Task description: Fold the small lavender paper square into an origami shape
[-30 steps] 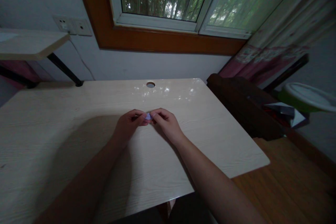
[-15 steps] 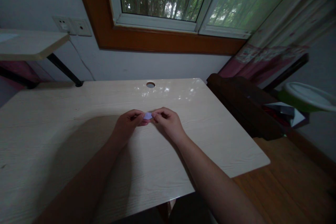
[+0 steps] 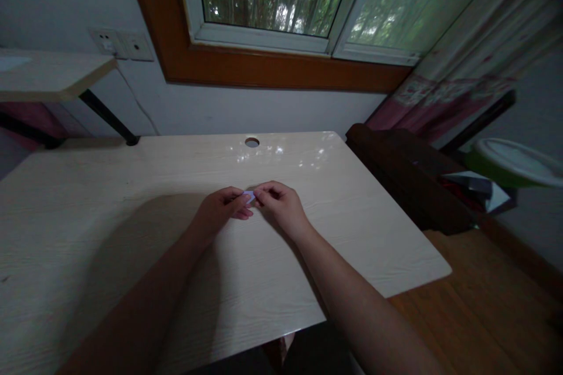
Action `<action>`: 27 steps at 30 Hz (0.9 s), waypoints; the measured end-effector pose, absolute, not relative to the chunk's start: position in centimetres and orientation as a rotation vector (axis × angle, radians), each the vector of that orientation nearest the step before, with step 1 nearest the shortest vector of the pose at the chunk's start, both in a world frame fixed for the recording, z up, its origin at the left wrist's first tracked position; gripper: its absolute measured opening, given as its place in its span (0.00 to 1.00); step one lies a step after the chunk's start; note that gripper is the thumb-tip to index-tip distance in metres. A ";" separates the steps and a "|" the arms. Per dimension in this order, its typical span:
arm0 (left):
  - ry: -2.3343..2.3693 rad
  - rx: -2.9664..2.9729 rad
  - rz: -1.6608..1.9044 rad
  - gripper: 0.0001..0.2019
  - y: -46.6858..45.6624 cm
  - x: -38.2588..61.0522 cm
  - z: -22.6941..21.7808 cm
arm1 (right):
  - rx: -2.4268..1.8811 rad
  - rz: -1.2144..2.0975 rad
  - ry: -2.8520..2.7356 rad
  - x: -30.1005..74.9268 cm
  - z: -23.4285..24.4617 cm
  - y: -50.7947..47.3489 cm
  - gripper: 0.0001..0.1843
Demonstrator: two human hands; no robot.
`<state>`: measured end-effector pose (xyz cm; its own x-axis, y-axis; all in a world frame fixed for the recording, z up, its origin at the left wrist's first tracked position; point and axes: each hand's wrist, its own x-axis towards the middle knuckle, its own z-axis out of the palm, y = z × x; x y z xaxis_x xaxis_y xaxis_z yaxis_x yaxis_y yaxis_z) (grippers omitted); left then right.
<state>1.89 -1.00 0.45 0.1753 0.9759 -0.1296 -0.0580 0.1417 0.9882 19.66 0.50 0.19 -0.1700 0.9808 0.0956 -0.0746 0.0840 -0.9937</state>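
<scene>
A small pale purple piece of paper [image 3: 249, 195] lies between my two hands over the middle of the light wooden desk [image 3: 132, 234]. My left hand [image 3: 220, 211] pinches its left side with curled fingers. My right hand [image 3: 278, 206] pinches its right side, fingers bent inward. Most of the paper is hidden by my fingertips, so its shape is unclear.
A round cable hole [image 3: 252, 142] sits near the desk's far edge. A raised shelf [image 3: 48, 73] stands at the back left. A dark chair [image 3: 409, 176] and a green-rimmed basin [image 3: 514, 164] are to the right, beside a curtain. The window is ahead.
My hands have drawn slightly closer together over the purple paper, so less of it shows now. They stay in the same spot on the desk.
</scene>
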 end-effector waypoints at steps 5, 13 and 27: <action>1.130 1.161 1.025 0.15 -1.0 1.8 0.4 | -1.030 1.236 -1.370 19.6 0.6 0.3 0.10; 1.136 1.114 1.095 0.14 -1.1 1.8 0.5 | -1.002 1.255 -1.158 19.9 0.4 0.9 0.15; 1.103 1.131 1.029 0.15 -1.0 1.8 0.2 | -1.042 1.312 -1.260 19.3 0.5 0.3 0.14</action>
<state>1.84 -1.05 0.25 0.1616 0.9786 -0.1274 -0.0595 0.1385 0.9886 19.25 0.30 0.49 -0.1306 0.9900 0.0526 -0.0927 0.0406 -0.9949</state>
